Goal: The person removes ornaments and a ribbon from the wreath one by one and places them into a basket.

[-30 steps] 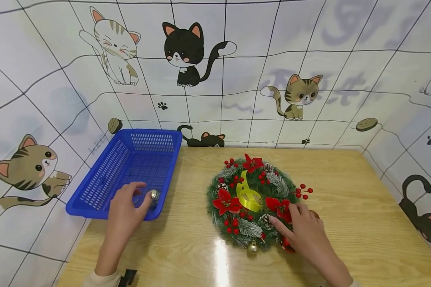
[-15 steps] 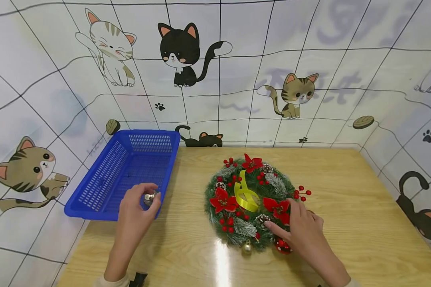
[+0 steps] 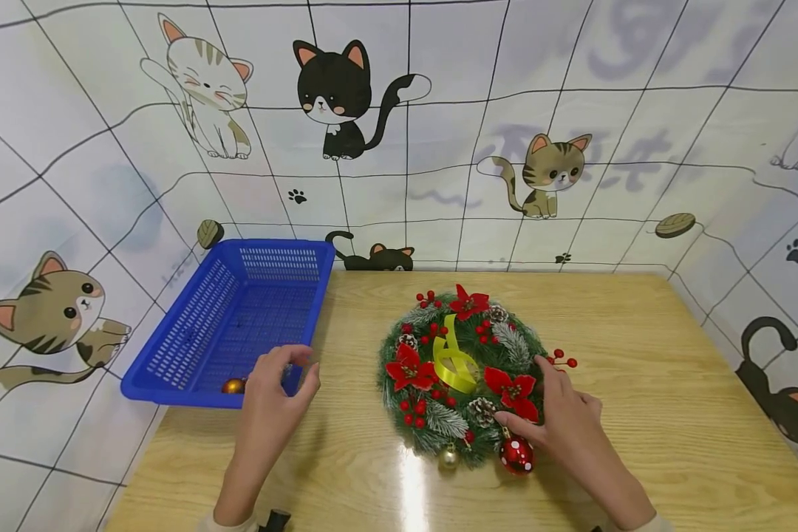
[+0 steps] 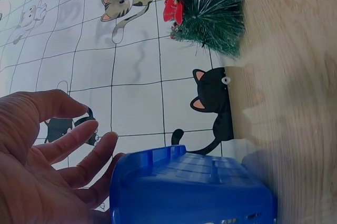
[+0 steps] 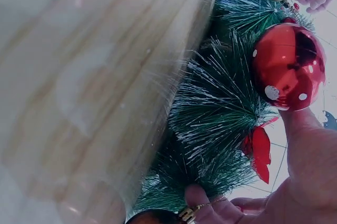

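A green Christmas wreath [image 3: 432,440] with red poinsettias, berries and pine cones lies on the table. My right hand [image 3: 568,428] grips its right edge, thumb on top by a pine cone [image 3: 482,411] and fingers at the outer side. Just below that thumb hangs a red bauble with white dots [image 3: 516,454]. A small gold bauble [image 3: 448,457] hangs at the wreath's front edge. Over the near right corner of the blue basket [image 3: 219,399] is my left hand [image 3: 273,399], fingers bent and apart; nothing shows between them in the left wrist view [image 4: 63,145].
An orange-gold bauble [image 3: 234,386] lies in the basket, partly beside the left hand. Yellow ribbon [image 3: 455,369] curls in the wreath's middle. In the right wrist view, a dark bauble [image 5: 155,217] hangs by the fingers. A cat-patterned wall covering [image 3: 452,185] stands behind.
The left hand has moved right, away from the basket's inside, and the silvery ball seen at its fingers no longer shows. The wreath has turned slightly, so more of the red bauble shows.
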Action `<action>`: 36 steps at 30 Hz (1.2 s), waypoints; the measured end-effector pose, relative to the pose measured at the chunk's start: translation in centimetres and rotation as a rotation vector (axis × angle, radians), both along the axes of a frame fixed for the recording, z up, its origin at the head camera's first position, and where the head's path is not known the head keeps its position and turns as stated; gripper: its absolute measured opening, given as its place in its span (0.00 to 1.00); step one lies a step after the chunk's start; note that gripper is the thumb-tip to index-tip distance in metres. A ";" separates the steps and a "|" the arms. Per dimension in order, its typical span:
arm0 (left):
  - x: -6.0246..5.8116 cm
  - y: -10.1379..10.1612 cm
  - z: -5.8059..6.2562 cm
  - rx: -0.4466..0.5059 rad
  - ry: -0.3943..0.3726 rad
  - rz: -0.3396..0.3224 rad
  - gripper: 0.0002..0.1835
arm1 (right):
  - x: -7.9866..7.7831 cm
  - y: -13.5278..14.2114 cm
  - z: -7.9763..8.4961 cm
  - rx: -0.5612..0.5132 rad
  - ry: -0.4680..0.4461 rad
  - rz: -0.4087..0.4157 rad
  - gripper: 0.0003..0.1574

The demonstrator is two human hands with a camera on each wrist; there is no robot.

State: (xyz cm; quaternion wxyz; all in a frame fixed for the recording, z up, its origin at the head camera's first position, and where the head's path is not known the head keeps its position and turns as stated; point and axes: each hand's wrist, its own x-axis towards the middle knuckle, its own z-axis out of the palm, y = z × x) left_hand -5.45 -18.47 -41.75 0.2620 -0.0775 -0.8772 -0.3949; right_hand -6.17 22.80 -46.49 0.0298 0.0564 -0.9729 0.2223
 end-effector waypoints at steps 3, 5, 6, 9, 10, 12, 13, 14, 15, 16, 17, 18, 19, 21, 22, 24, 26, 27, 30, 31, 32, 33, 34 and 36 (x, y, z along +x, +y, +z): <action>0.0 0.4 -0.2 -0.001 0.014 -0.009 0.11 | 0.0 0.0 0.0 -0.003 -0.001 0.001 0.75; 0.0 0.7 -0.3 -0.001 0.018 -0.013 0.11 | -0.1 0.0 -0.1 -0.001 -0.010 -0.002 0.75; 0.0 0.9 -0.4 0.002 0.019 -0.015 0.11 | -0.2 0.0 -0.1 0.000 -0.014 -0.004 0.75; 0.2 1.3 -0.6 0.002 0.026 -0.019 0.12 | -0.2 0.1 -0.2 0.010 -0.019 -0.009 0.75; 0.3 1.5 -0.7 0.001 0.032 -0.014 0.13 | -0.3 0.1 -0.2 0.016 -0.016 -0.012 0.75; 0.5 1.8 -0.9 -0.007 0.054 -0.002 0.13 | -0.3 0.2 -0.3 0.029 -0.003 -0.020 0.74; 0.6 2.0 -1.0 -0.005 0.065 0.000 0.13 | -0.3 0.3 -0.4 0.037 0.005 -0.024 0.73; 0.7 2.2 -1.1 0.004 0.076 -0.002 0.13 | -0.3 0.3 -0.4 0.043 0.014 -0.026 0.73; 0.8 2.3 -1.1 0.012 0.087 -0.005 0.12 | -0.4 0.3 -0.4 0.048 0.022 -0.027 0.73; 0.9 2.5 -1.2 0.021 0.093 -0.012 0.13 | -0.4 0.4 -0.5 0.051 0.027 -0.028 0.72; 0.9 2.7 -1.2 0.029 0.097 -0.022 0.13 | -0.4 0.4 -0.5 0.052 0.030 -0.029 0.72; 1.0 2.8 -1.2 0.040 0.098 -0.035 0.13 | -0.4 0.4 -0.5 0.053 0.030 -0.029 0.72; 1.0 2.9 -1.2 0.056 0.094 -0.047 0.13 | -0.5 0.4 -0.5 0.051 0.027 -0.029 0.72; 1.0 3.2 -1.2 0.064 0.086 -0.062 0.12 | -0.5 0.4 -0.5 0.044 0.011 -0.030 0.73; 1.0 3.3 -1.2 0.067 0.080 -0.065 0.12 | -0.5 0.5 -0.5 0.037 0.000 -0.031 0.73; 1.1 3.7 -1.2 0.074 0.067 -0.071 0.11 | -0.5 0.5 -0.6 0.021 -0.024 -0.026 0.73; 1.3 4.2 -1.4 0.073 0.058 -0.087 0.11 | -0.5 0.5 -0.6 0.008 -0.038 -0.015 0.72; 1.4 4.5 -1.5 0.069 0.059 -0.098 0.11 | -0.6 0.5 -0.6 0.004 -0.040 -0.008 0.72; 1.5 5.5 -2.0 0.052 0.060 -0.139 0.12 | -0.7 0.6 -0.6 0.001 -0.037 0.014 0.71; 1.6 5.8 -2.2 0.043 0.061 -0.151 0.13 | -0.7 0.6 -0.6 0.002 -0.036 0.019 0.71; 1.6 6.1 -2.3 0.038 0.057 -0.161 0.14 | -0.8 0.6 -0.6 0.002 -0.038 0.023 0.70; 1.7 6.4 -2.5 0.035 0.050 -0.171 0.14 | -0.8 0.6 -0.6 -0.001 -0.043 0.026 0.71; 1.7 6.6 -2.5 0.038 0.034 -0.177 0.14 | -0.9 0.6 -0.5 -0.003 -0.049 0.028 0.71; 1.9 7.0 -2.6 0.044 0.001 -0.189 0.14 | -0.9 0.5 -0.5 -0.011 -0.064 0.030 0.71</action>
